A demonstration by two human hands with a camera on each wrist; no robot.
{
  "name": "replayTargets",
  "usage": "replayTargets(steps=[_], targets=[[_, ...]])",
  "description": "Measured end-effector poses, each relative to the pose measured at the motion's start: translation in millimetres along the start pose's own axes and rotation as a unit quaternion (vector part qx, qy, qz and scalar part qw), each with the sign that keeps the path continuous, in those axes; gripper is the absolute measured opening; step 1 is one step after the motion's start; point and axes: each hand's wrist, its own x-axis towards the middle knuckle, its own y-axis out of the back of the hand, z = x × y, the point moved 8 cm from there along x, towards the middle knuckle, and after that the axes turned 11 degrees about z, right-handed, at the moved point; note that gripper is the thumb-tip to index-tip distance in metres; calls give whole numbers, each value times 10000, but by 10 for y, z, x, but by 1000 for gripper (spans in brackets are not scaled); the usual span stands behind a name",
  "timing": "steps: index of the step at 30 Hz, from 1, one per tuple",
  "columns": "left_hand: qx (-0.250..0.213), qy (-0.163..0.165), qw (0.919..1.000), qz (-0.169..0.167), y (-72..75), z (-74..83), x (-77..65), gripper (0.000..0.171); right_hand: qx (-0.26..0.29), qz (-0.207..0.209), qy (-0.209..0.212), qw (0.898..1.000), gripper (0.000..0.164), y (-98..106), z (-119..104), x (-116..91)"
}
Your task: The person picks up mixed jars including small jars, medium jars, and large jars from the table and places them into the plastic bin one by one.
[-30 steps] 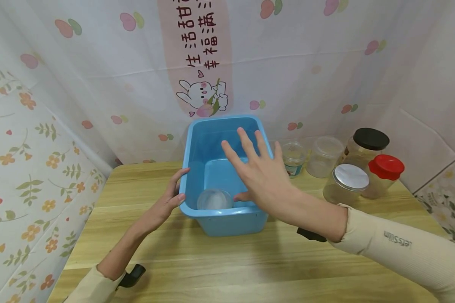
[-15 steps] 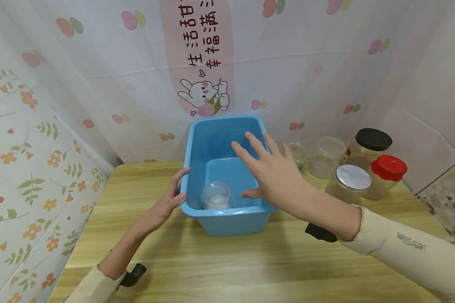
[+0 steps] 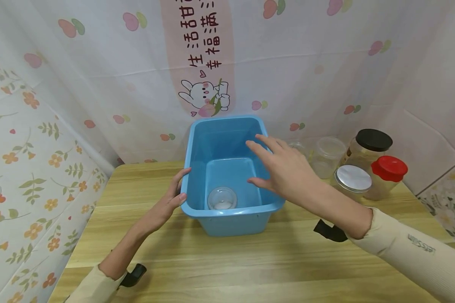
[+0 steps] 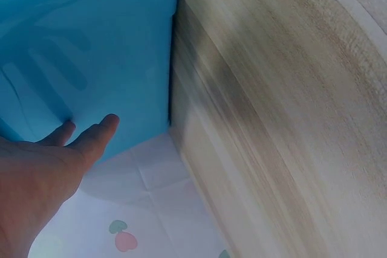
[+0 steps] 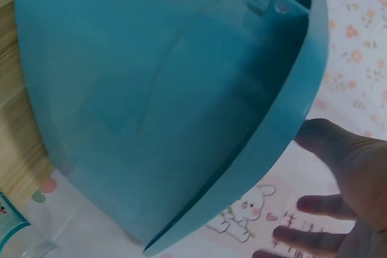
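A blue plastic tub (image 3: 231,212) stands on the wooden table. Inside it, near the front wall, is a clear plastic container (image 3: 222,198) with a round rim. My left hand (image 3: 167,204) holds the tub's left side, thumb and index fingertip on the rim. In the left wrist view other fingers (image 4: 100,134) touch the outer wall. Over the tub's right rim hovers my right hand (image 3: 290,168), its fingers apart and nothing in them. The right wrist view shows its thumb (image 5: 326,140) close to the rim; whether they touch I cannot tell.
Right of the tub stand several clear jars: one with a black lid (image 3: 373,139), one with a red lid (image 3: 389,167), one with a silver lid (image 3: 353,177) and a pale clear one (image 3: 327,153). A patterned curtain (image 3: 288,75) hangs behind.
The right hand has moved right, from over the tub to its right rim. The clear container has shifted and tipped inside the tub, slightly rightward. The left hand has stayed put.
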Motion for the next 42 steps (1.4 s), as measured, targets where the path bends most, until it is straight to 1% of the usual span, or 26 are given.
replayTargets(steps=[3,6,13,22,26,33,42], targets=[[17,-1,10000,13,0,3,2,63,150,221,32,9996,79,33,52,-13],[52,0,10000,19,0,2,-1,63,240,310,8,9992,74,46,120,-30],[69,-7,10000,22,6,-10,-5,62,407,383,-194,9982,63,50,285,-73],[81,-16,10000,15,7,-27,-5,62,497,497,-317,9970,60,24,491,-166],[110,-34,9999,16,9,-34,-4,62,527,525,-519,9959,56,16,615,-189],[60,-11,10000,4,7,-28,-1,62,845,447,-1028,9901,52,-9,843,-232],[57,-118,9999,53,10,22,1,62,1582,380,-1315,9779,54,-47,1029,-363]])
